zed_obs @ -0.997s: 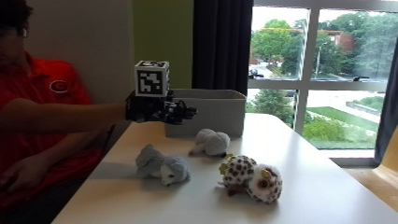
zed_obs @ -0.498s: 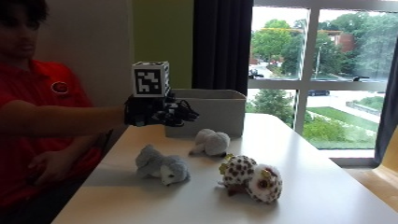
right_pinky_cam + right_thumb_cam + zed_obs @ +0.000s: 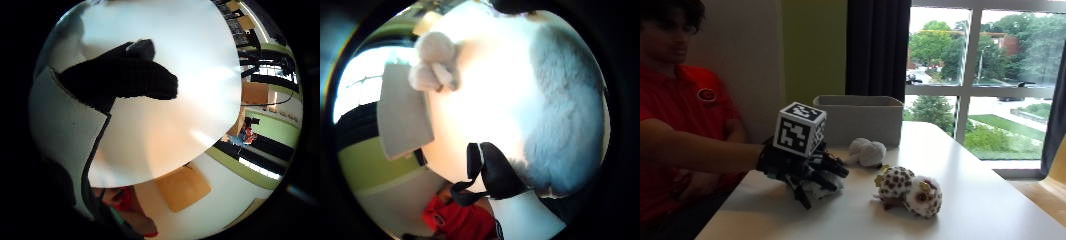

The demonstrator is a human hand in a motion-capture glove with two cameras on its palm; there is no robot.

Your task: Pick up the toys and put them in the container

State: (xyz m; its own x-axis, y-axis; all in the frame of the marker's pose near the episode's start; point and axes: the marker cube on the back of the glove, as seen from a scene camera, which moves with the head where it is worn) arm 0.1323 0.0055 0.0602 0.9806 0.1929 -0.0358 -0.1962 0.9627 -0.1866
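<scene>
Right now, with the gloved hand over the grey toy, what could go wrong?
1. The gloved right hand covers the grey plush toy; its fingers look spread, so the soft toy may slip as it closes.
2. The white plush toy lies between hand and grey container; a low carry could knock it.

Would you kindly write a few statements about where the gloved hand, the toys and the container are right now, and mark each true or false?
1. The gloved hand is down on the grey toy on the table. True.
2. The spotted owl toy lies inside the container. False: it lies on the table.
3. The white toy lies in front of the container. True.
4. The container stands at the table's near edge. False: it stands at the far end, by the window.
</scene>
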